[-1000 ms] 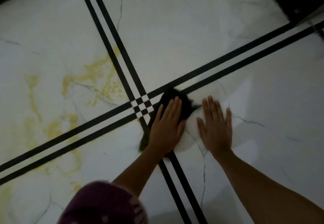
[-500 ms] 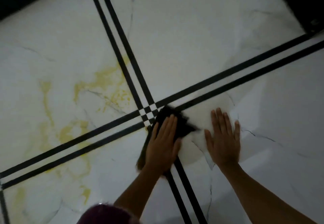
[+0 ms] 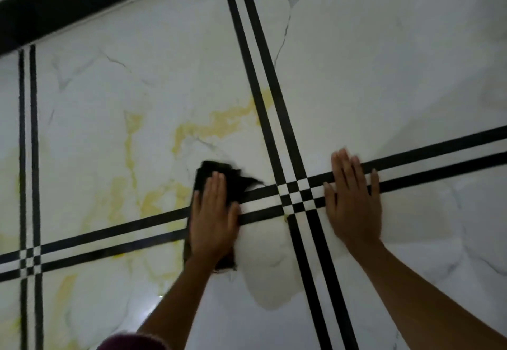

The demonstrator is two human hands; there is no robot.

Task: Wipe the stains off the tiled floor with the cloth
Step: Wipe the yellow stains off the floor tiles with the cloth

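My left hand (image 3: 212,219) lies flat, fingers together, pressing a dark cloth (image 3: 233,182) onto the white marble-look tiled floor (image 3: 356,61), just left of where the black double stripes cross (image 3: 297,198). The cloth sticks out beyond my fingertips and under my wrist. Yellow stains (image 3: 219,122) spread over the tile to the left and above the cloth, with more (image 3: 162,198) beside my hand. My right hand (image 3: 354,204) rests flat and empty on the floor to the right of the crossing, fingers spread over the stripes.
A black band (image 3: 82,1) runs along the floor's far left edge. A second stripe crossing (image 3: 30,260) lies at the left. A dull wiped patch (image 3: 269,262) sits between my arms. A maroon piece of clothing (image 3: 131,343) shows at the bottom.
My left hand has slid the cloth leftward across the stripe crossing onto the stained tile. My right hand has moved up onto the stripes. The view has shifted, showing more floor at the left.
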